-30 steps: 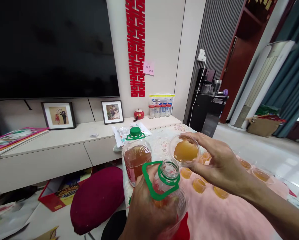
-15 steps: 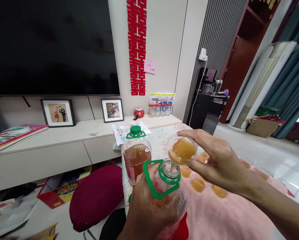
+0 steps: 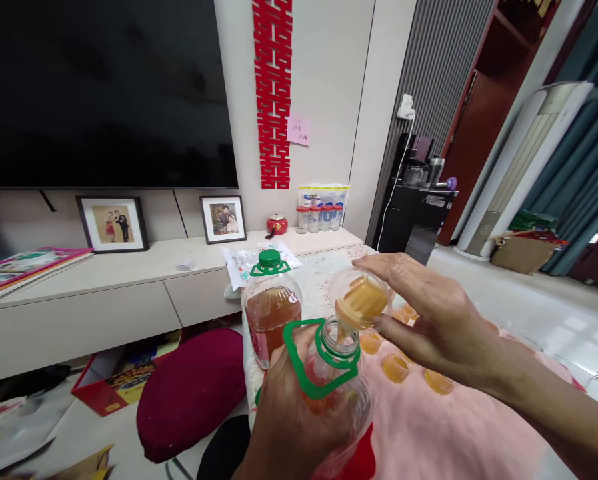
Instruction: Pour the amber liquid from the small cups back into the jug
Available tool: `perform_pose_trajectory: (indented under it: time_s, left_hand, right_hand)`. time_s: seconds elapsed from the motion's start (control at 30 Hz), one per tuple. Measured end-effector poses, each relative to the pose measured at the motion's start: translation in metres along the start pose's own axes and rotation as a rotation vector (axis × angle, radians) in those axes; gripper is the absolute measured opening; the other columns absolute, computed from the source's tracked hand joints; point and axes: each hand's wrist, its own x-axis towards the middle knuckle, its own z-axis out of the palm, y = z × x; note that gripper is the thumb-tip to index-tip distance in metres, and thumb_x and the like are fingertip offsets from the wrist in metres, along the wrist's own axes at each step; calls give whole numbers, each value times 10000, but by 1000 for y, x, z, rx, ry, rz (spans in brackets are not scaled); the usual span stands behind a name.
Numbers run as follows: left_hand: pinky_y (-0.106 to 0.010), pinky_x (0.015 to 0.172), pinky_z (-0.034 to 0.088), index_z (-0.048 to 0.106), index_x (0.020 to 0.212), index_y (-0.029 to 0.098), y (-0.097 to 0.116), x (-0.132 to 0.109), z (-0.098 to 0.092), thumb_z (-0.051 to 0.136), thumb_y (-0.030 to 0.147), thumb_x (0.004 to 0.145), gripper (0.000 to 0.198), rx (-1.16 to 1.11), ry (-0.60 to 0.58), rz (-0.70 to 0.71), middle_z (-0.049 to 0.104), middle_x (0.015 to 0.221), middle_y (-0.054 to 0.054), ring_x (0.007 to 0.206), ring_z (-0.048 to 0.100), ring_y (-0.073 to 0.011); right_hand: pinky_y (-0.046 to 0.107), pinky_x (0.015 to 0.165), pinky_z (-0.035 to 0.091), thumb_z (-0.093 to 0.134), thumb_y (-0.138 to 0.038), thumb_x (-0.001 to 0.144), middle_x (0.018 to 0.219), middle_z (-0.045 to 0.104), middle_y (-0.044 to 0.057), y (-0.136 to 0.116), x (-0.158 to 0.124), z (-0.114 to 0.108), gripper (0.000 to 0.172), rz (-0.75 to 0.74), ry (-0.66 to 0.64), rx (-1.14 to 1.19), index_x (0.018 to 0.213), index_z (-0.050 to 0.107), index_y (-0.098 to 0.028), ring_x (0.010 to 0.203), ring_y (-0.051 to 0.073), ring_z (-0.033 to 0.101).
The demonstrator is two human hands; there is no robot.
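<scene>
My left hand [image 3: 299, 413] is wrapped round a clear plastic jug [image 3: 365, 400] with a green handle and no cap on its mouth. In my right hand [image 3: 431, 313], pinched between thumb and fingers, a clear plastic cup [image 3: 361, 300] tips over that mouth. Amber liquid runs from the cup's lower edge into the neck; my left hand covers much of the jug's body. Behind it stands a second jug [image 3: 273, 310], green-capped and holding amber-brown liquid. Several small cups of orange-amber contents, one a small cup [image 3: 396, 368], sit to the right on a pink cloth [image 3: 439, 433].
A maroon round stool [image 3: 191, 393] is left of the table. Along the wall runs a low cabinet [image 3: 119, 287] bearing picture frames, a red pot [image 3: 277, 225] and several red-lidded jars [image 3: 313, 220]. A red box [image 3: 96, 390] lies on the floor.
The liquid in the tilted cup has dropped, and it still runs into the jug. The cup has shifted very slightly left; both hands keep their hold.
</scene>
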Motion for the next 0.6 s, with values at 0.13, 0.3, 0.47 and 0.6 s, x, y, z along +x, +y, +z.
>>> perform_pose_trajectory:
  time_s: [0.13, 0.3, 0.47, 0.6]
  left_hand:
    - [-278, 625, 586, 596, 796, 239, 0, -2, -1, 606, 225, 713, 86, -31, -23, -71, 656, 712, 37, 657, 661, -168]
    - [-312, 748, 594, 639, 875, 248, -1, -3, 1, 599, 218, 725, 159, -5, 9, -29, 714, 822, 43, 731, 683, -159]
    - [-298, 798, 580, 656, 918, 265, 1, -2, 0, 608, 201, 748, 188, -18, 14, 4, 732, 879, 59, 804, 701, -153]
    - [-253, 780, 572, 637, 869, 271, 4, -2, -1, 588, 164, 740, 174, -69, -3, -3, 715, 839, 81, 795, 695, -130]
  right_hand:
    - [434, 964, 585, 616, -91, 873, 1286, 696, 96, 1, 0, 0, 508, -16, 1, -14, 1343, 508, -252, 1171, 263, 679]
    - [419, 1013, 556, 593, -53, 862, 1307, 675, 119, 2, -1, 0, 520, -51, -12, -63, 1349, 506, -213, 1217, 253, 644]
    - [402, 1054, 527, 580, -12, 834, 1319, 656, 137, 2, 0, -1, 541, -86, -29, -101, 1350, 508, -157, 1257, 233, 599]
    - [425, 1054, 529, 562, 3, 843, 1302, 657, 157, -1, 2, -1, 516, -113, -20, -119, 1341, 519, -124, 1248, 243, 591]
